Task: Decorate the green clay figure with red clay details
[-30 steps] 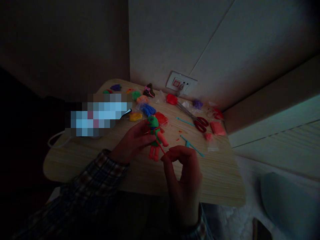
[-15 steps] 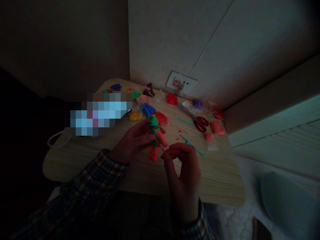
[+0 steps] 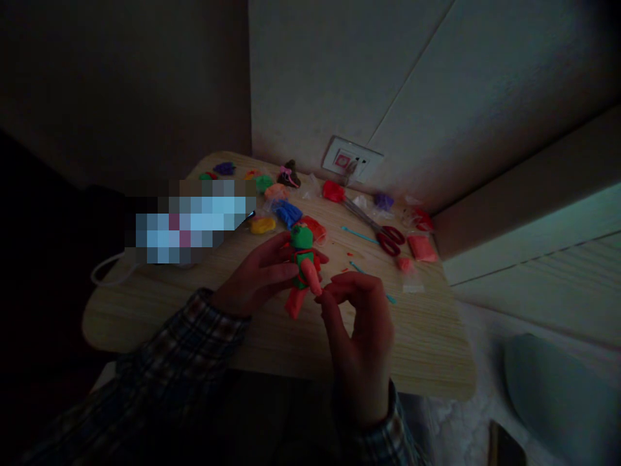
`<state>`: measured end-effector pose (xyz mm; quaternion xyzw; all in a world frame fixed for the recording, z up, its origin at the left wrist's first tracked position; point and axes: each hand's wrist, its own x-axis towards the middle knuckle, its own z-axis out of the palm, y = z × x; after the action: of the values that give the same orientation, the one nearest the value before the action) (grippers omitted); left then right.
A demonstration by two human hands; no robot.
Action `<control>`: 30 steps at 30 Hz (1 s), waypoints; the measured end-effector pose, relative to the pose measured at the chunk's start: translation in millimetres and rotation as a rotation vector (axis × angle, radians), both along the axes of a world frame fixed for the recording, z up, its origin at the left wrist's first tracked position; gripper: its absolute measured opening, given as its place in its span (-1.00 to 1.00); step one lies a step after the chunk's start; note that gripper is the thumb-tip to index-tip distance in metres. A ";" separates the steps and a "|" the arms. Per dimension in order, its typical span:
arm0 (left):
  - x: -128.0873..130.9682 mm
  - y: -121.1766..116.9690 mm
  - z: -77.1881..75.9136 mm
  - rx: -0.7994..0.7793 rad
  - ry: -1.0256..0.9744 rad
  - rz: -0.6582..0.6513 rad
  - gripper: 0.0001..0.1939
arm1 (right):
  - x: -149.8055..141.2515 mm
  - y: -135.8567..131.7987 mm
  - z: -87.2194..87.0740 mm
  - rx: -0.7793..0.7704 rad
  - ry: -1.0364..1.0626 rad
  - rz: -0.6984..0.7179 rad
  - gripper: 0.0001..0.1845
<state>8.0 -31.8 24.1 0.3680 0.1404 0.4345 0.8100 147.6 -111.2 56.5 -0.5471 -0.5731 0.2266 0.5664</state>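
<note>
My left hand (image 3: 257, 275) is closed around a small clay figure (image 3: 303, 241) with a green head and body and pinkish-red limbs. The figure is held above the table, turned so its side and one arm (image 3: 311, 276) face me. Thin red bands cross its green body. My right hand (image 3: 361, 327) pinches thumb to forefinger just beyond the tip of that arm, on the end of a thin red clay strip coming from the body. Most of the strip is hidden behind the arm.
On the wooden table (image 3: 417, 349) lie scissors (image 3: 371, 223) with dark red handles, blue clay (image 3: 287, 213), yellow clay (image 3: 262, 225), a pink clay packet (image 3: 422, 248) and thin turquoise tools (image 3: 359, 234). A blurred-out bright object (image 3: 194, 223) stands left. A wall socket (image 3: 352, 160) is behind.
The figure has turned in my left hand, its face now pointing away and its arm covering the red strip. My right hand has shifted slightly right, still pinching.
</note>
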 end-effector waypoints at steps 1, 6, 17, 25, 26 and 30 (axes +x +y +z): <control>0.1 -0.1 0.6 0.008 -0.006 -0.013 -0.67 | 0.2 0.0 0.3 0.003 -0.001 0.001 -0.80; 0.9 -0.3 1.9 0.038 -0.022 -0.051 -0.70 | 1.4 -0.6 0.9 0.009 -0.013 0.010 -0.79; -1.4 -0.4 -2.9 -0.026 0.004 -0.028 -0.63 | 1.8 -0.1 6.0 0.041 -0.050 0.041 -0.77; 1.4 0.2 -0.9 -0.025 -0.037 -0.063 -0.66 | 3.7 0.9 9.5 0.057 -0.098 0.056 -0.79; 1.7 0.2 -0.9 -0.029 -0.036 -0.064 -0.66 | 3.9 1.6 9.7 0.058 -0.105 0.062 -0.79; 0.8 -0.5 -2.4 -0.017 -0.023 -0.083 -0.67 | 3.9 4.0 10.2 0.057 -0.137 0.063 -0.79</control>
<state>8.7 -32.2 21.7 0.3617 0.1194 0.4034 0.8320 151.5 -107.2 66.7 -0.5266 -0.6338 0.1898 0.5339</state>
